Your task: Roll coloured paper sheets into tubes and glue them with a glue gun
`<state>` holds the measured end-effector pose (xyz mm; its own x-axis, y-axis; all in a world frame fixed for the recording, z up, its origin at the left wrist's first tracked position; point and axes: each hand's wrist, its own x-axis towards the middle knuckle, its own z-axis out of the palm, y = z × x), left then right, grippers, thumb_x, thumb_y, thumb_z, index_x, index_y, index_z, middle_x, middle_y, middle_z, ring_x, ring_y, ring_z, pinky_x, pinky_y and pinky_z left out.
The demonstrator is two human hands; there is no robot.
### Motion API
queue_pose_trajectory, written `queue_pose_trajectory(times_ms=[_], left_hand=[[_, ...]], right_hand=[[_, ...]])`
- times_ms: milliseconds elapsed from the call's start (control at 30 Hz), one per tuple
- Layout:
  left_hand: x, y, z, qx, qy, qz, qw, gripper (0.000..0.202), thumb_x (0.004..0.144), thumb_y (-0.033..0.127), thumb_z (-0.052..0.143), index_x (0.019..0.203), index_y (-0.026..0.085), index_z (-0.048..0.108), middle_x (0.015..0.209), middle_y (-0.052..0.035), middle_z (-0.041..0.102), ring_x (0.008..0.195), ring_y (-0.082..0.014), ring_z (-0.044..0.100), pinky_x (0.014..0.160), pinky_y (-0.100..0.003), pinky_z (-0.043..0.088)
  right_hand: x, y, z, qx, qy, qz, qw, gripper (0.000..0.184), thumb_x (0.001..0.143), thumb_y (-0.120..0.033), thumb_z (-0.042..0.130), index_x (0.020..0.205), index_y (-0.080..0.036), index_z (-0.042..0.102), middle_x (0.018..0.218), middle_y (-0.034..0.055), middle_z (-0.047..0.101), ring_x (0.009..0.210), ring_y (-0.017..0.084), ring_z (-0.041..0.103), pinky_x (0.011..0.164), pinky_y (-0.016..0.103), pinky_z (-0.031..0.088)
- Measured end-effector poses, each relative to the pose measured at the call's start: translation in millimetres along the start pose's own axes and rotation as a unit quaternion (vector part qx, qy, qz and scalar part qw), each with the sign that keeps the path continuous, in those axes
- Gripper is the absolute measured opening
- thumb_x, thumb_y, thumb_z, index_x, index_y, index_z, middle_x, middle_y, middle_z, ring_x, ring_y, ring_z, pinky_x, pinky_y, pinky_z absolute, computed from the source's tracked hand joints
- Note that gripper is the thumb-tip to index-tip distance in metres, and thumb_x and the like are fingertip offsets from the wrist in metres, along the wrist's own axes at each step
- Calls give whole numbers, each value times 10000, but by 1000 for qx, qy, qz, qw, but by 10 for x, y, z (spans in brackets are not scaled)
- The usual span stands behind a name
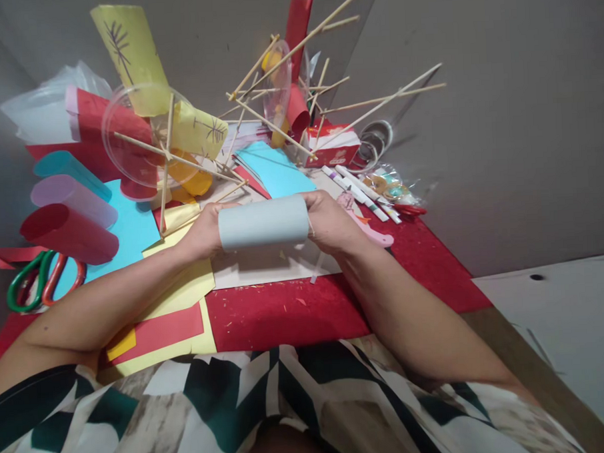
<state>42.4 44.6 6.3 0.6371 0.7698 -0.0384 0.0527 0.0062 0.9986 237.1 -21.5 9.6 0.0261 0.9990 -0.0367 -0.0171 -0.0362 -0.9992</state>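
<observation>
A pale blue paper roll (262,221) lies sideways between my two hands, just above a white sheet (268,268) on the red table (280,314). My left hand (205,229) is closed on the roll's left end. At the right end my right hand (332,220) grips it with the fingers wrapped over the top. A thin white strip hangs down by the right wrist.
Rolled tubes in red (67,233), pink and blue lie at the left, with scissors (41,281) in front of them. Yellow and red sheets (161,326) cover the near left. Wooden skewers (286,93) with clear plastic cups (138,137) stand behind. Markers (360,192) and a pink cutter (367,227) lie at the right.
</observation>
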Motion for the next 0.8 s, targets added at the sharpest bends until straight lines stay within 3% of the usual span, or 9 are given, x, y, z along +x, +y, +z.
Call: queue_pose_trajectory(times_ms=[233, 367, 533, 800], left_hand=[[2, 10, -11, 9, 4, -5, 1000, 225, 456, 243, 798, 627, 151, 684, 571, 34, 588, 531, -96, 490, 486, -197, 364], [-11, 31, 11, 5, -14, 9, 1000, 220, 457, 254, 783, 590, 165, 632, 556, 38, 554, 518, -97, 463, 468, -206, 340], [-46, 85, 53, 5, -19, 14, 1000, 233, 476, 231, 775, 537, 171, 558, 485, 56, 454, 456, -75, 388, 431, -200, 276], [-12, 52, 2, 17, 8, 55, 998, 215, 464, 188, 776, 558, 147, 587, 508, 53, 490, 483, -73, 416, 436, -190, 289]], right_hand=[[-8, -49, 18, 3, -5, 24, 1000, 112, 483, -186, 732, 474, -177, 621, 448, -63, 558, 418, 58, 449, 425, 185, 375], [-45, -65, 50, 9, -21, -1, 1000, 145, 492, -223, 743, 452, -188, 608, 413, -72, 508, 417, 64, 413, 431, 205, 375], [-58, -54, 49, -1, -30, -21, 999, 104, 518, -260, 739, 525, -188, 664, 443, -61, 544, 414, 70, 393, 435, 223, 346], [-21, 16, 10, -19, -50, -10, 999, 127, 589, -270, 727, 663, -167, 738, 520, -37, 624, 474, 83, 479, 477, 211, 389]])
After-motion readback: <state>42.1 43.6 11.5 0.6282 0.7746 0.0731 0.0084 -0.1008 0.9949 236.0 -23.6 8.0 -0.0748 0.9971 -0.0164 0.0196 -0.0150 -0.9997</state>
